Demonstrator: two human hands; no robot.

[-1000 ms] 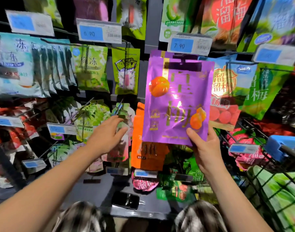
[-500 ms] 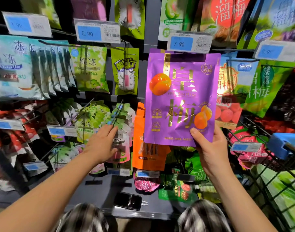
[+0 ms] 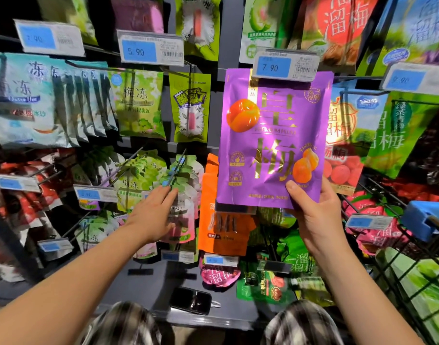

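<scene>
Just above the right hand point(image 3: 320, 220) stands its purple pouch point(image 3: 273, 145), perhaps hooked.

L hand point(image 3: 151, 215) slid lower, fingers straighter by pink pouch point(image 3: 184, 227), purple bag point(image 3: 273, 145) lifted w/ R hand point(image 3: 318, 215) to 7.90 tag point(image 3: 285, 66)
</scene>
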